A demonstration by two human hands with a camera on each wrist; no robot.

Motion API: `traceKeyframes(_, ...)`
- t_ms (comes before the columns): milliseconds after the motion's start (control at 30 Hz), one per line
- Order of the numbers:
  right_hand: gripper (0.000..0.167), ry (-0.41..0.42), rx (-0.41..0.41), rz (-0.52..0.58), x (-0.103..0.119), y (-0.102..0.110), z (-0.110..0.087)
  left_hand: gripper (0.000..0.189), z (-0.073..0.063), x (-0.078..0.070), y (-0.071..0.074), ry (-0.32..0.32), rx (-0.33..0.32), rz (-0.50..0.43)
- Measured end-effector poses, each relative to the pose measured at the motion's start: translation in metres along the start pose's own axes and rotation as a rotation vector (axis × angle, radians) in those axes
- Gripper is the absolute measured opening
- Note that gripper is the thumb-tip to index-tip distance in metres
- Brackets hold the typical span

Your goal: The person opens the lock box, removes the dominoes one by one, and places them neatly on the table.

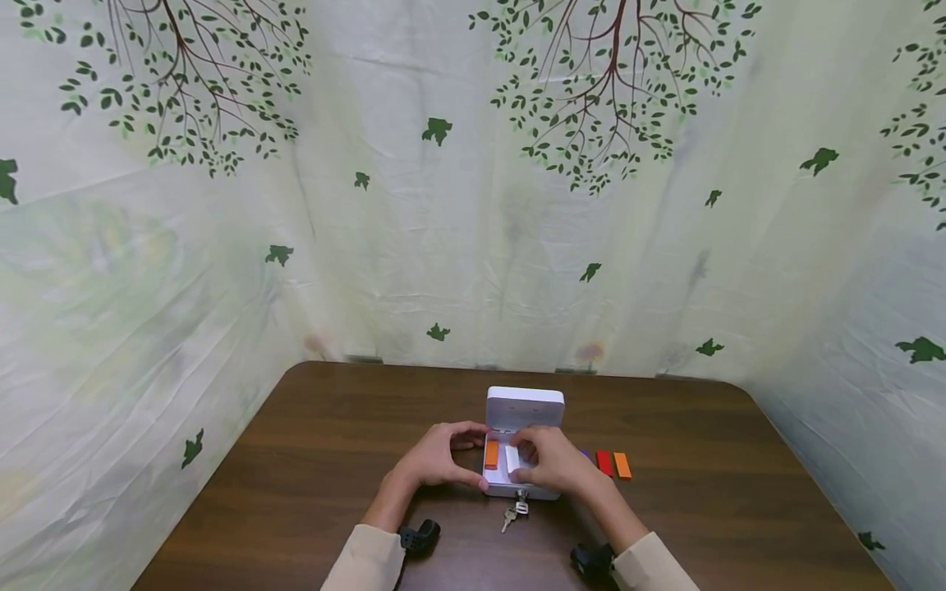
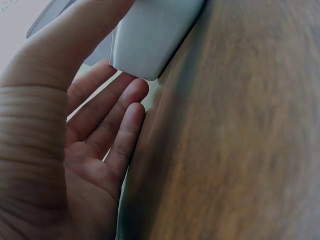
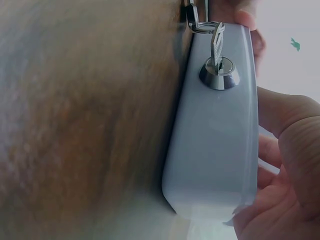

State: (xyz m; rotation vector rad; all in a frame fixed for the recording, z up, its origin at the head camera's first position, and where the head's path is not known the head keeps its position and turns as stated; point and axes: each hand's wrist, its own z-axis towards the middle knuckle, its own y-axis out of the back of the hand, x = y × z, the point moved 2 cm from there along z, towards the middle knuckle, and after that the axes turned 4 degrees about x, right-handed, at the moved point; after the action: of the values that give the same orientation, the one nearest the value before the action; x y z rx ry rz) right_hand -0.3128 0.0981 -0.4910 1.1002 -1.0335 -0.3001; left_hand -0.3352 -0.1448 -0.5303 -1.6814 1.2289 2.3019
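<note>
A small white lockable box (image 1: 526, 493) stands on the table with its lid (image 1: 525, 408) raised. Inside it lie an orange block (image 1: 491, 455) and a white block (image 1: 512, 458). My right hand (image 1: 554, 461) reaches in from the right and pinches the white block between thumb and fingers. At the box's left end, my left hand (image 1: 438, 457) spreads, thumb at the front corner and fairly straight fingertips touching the side, as the left wrist view shows. A key (image 3: 217, 47) sits in the front lock (image 3: 220, 74); another key (image 1: 509, 519) hangs from its ring.
To the right of the box, a red block (image 1: 604, 463) and an orange block (image 1: 622, 465) lie on the brown wooden table (image 1: 332, 427). A purple piece (image 1: 585, 454) is mostly hidden by my right hand. Leaf-printed curtains (image 1: 414, 246) surround the table.
</note>
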Motion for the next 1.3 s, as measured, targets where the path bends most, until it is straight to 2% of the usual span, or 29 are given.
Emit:
traceKeyframes(333, 0.037, 0.020, -0.029, 0.013, -0.004, 0.006, -0.005, 0.082, 0.001, 0.000, 0.001, -0.001, 0.008, 0.004)
traceKeyframes(567, 0.037, -0.013, -0.024, 0.016, -0.002, 0.013, -0.013, 0.081, 0.000, 0.000, 0.001, -0.003, 0.002, 0.010)
traceKeyframes(833, 0.037, -0.010, -0.049, 0.030, 0.001, 0.025, -0.019, 0.079, -0.001, -0.002, 0.001, 0.005, -0.001, 0.009)
traceKeyframes(1300, 0.037, 0.041, -0.104, 0.043, -0.008, 0.037, -0.033, 0.082, -0.001, -0.003, 0.000, 0.008, 0.003, 0.005)
